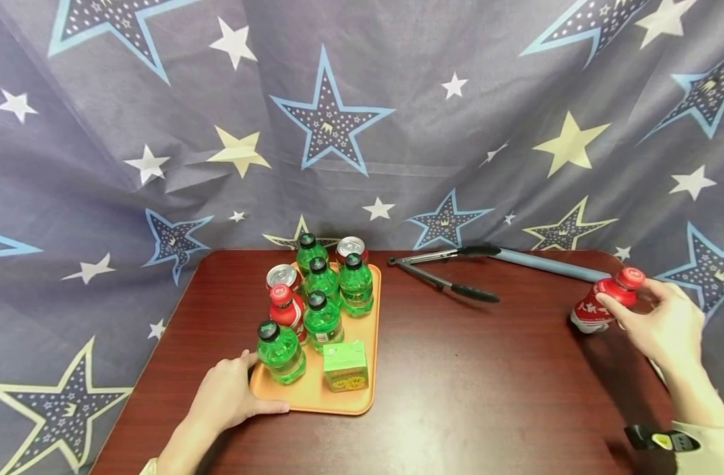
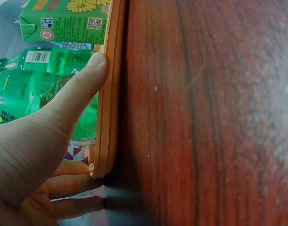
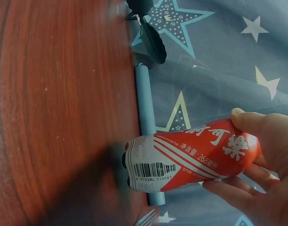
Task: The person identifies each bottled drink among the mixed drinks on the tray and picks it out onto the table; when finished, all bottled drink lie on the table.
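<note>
My right hand (image 1: 664, 323) grips a small red cola bottle (image 1: 605, 302) round its upper part, tilted at the table's right side. In the right wrist view, the white characters and barcode of the bottle (image 3: 191, 157) show, with its base towards the table. At the left, my left hand (image 1: 222, 392) holds the near left corner of an orange tray (image 1: 338, 404). Its thumb (image 2: 90, 75) lies along the front rim and the other fingers are round the side. A green bottle (image 1: 281, 356) stands on the tray near that hand, with a green drink carton (image 1: 345, 367) to its right.
Several more green bottles, another red bottle (image 1: 286, 313) and two cans, one at the back (image 1: 351, 249), share the tray. Black-handled tongs (image 1: 445, 277) and a blue-grey rod (image 1: 546, 264) lie along the back edge. A star-patterned curtain (image 1: 397, 132) hangs behind the table (image 1: 469, 389).
</note>
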Demonstrator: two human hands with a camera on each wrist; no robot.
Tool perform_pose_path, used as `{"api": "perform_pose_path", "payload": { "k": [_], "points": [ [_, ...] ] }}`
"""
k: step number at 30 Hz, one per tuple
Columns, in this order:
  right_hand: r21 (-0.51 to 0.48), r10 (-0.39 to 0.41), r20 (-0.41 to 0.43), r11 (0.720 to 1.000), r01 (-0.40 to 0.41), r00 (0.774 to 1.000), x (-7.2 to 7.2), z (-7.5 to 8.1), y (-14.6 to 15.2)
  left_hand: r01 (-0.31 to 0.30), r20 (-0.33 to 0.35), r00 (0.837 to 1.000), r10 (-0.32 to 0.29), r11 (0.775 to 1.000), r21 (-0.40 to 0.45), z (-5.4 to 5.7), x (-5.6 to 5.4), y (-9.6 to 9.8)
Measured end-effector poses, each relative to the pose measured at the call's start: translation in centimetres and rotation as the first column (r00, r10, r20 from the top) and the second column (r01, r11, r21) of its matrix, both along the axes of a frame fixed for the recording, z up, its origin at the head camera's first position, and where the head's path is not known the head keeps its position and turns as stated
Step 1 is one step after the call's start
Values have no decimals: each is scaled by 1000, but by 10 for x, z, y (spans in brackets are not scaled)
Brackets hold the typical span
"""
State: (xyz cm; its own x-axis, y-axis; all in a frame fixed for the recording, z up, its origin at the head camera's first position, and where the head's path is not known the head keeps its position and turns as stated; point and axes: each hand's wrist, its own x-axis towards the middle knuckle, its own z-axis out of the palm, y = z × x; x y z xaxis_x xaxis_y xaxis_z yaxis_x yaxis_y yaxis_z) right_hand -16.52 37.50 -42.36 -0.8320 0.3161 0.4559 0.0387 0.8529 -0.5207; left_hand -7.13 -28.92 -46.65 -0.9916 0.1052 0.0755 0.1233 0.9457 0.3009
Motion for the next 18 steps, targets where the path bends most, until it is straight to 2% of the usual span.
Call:
{"api": "perform_pose_path", "payload": {
  "k": [4,11,18],
  "points": [
    [-9,-24,27,1000,25,999,1,-4,3,-3,19,1000,3,1000,2,2,-2,2],
    [-37,-65,-3,997,65,998,1,-11,4,-12,22,1000,12,1000,-1,5,-4,1],
    [-53,-31,75,998,35,997,-4,-8,5,-28,20,999,27,1000,5,1,-1,0]
  ]
}}
